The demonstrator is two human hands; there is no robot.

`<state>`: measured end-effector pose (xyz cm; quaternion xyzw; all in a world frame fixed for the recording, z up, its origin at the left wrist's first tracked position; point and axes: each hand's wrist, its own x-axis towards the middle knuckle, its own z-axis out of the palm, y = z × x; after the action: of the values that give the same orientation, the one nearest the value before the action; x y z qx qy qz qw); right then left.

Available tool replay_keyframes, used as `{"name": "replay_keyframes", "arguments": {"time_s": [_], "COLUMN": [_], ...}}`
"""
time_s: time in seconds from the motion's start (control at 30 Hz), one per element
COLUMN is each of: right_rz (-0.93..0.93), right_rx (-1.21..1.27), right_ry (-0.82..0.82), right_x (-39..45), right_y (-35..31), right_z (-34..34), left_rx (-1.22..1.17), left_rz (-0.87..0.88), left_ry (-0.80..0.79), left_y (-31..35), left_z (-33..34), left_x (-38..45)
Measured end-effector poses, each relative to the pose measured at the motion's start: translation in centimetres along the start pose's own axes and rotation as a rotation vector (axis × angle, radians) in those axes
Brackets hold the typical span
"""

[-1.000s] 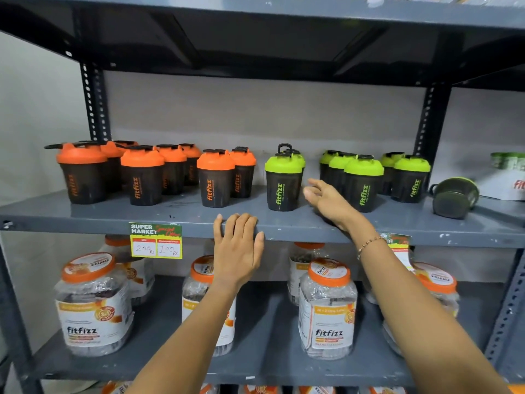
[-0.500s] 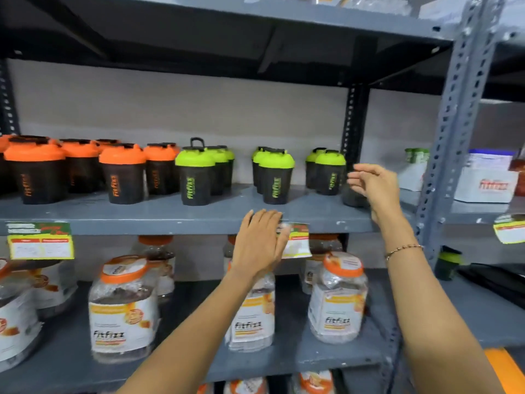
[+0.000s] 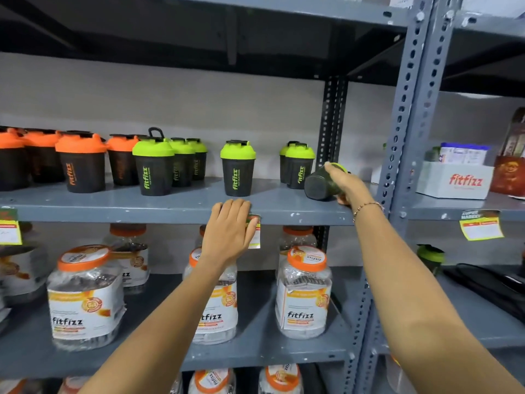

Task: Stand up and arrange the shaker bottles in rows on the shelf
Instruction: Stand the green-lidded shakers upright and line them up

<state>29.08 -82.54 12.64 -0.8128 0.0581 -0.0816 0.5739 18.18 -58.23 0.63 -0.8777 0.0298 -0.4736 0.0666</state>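
The toppled shaker bottle (image 3: 322,185), lying at the shelf's (image 3: 176,207) right end, is clasped by the right hand (image 3: 345,183) while the left hand (image 3: 228,233) rests flat and empty on the edge, so neighbouring green-lidded bottles (image 3: 298,166) could be knocked if it is swung upright carelessly.

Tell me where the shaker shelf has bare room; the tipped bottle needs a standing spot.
Bare shelf lies either side of the lone green shaker: towards the front-left green shaker and towards the right green pair. The right hand grips the tipped shaker beside that pair. The orange shakers on the left are crowded.
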Motion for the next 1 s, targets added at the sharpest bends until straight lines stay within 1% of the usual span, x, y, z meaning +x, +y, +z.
{"name": "replay_keyframes", "arguments": {"time_s": [0.1,0.17,0.23,0.3,0.4,0.47,0.53,0.57,0.67,0.73,0.83,0.93,1.0], "right_rz": [-0.009,0.029,0.063,0.05,-0.022,-0.062,-0.092,-0.101,-0.092,-0.104,-0.131,-0.205,-0.279], "right_rx": [-0.146,-0.151,-0.168,-0.171,-0.194,-0.213,-0.104,0.02,0.428,0.582,0.632,0.551,0.38], "right_ry": [-0.029,-0.059,-0.123,-0.155,-0.146,-0.06,-0.008,-0.037,-0.25,-0.396,-0.491,-0.439,-0.382], "right_x": [0.5,1.0,1.4,1.4,0.8,0.5,0.2,0.0,-0.7,-1.0,-1.1,-1.0,-0.8], "right_y": [-0.9,-1.2,-1.3,-1.5,-1.5,-1.3,-0.9,-0.7,-0.1,0.1,0.5,0.8,0.6], "right_z": [0.6,0.8,0.9,1.1,1.3,1.3,1.2,1.2,1.3,1.4,2.5,4.0,4.6], "left_rx": [0.024,0.023,0.025,0.026,0.021,0.01,0.002,0.0,-0.002,-0.01,-0.015,-0.015,-0.021], "left_rz": [0.004,0.014,0.019,0.013,0.004,0.001,-0.003,-0.005,-0.012,-0.014,-0.007,-0.002,-0.003], "left_ry": [0.021,0.038,0.054,0.068,0.089,0.104,0.109,0.106,0.093,0.096,0.105,0.102,0.105], "left_y": [0.1,0.0,0.0,-0.1,0.0,0.1,0.1,0.1,0.1,0.1,0.1,-0.1,-0.1], "left_z": [0.1,0.3,0.5,0.7,0.9,0.9,0.9,0.9,0.9,0.9,1.0,1.0,1.1], "left_x": [0.0,0.0,-0.1,-0.1,-0.2,-0.2,-0.2,-0.2,-0.2,-0.2,-0.2,-0.3,-0.3]}}
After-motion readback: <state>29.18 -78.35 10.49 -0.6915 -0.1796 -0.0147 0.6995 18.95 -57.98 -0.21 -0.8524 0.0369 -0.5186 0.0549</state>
